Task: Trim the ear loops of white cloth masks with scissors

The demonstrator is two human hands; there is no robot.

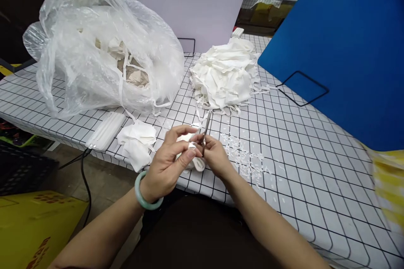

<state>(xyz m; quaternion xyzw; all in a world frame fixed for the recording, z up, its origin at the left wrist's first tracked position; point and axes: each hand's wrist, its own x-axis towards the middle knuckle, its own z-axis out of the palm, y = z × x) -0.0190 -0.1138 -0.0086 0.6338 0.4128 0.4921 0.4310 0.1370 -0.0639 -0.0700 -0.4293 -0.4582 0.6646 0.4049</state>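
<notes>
My left hand, with a pale green bangle at its wrist, pinches a white fabric piece between thumb and fingers. A bit of it shows at the fingertips. Close beside, my right hand is closed around a small pair of metal scissors, whose blades point up and away from me. Both hands nearly touch above the table's front edge. Many tiny white clippings lie scattered to the right of my right hand. Another crumpled white fabric piece rests left of my left hand.
A large clear plastic bag with beige and white fabric stands at the back left. Behind my hands is a heap of white fabric pieces with straps. A white bar-shaped device with a black cable lies left. A blue panel stands right.
</notes>
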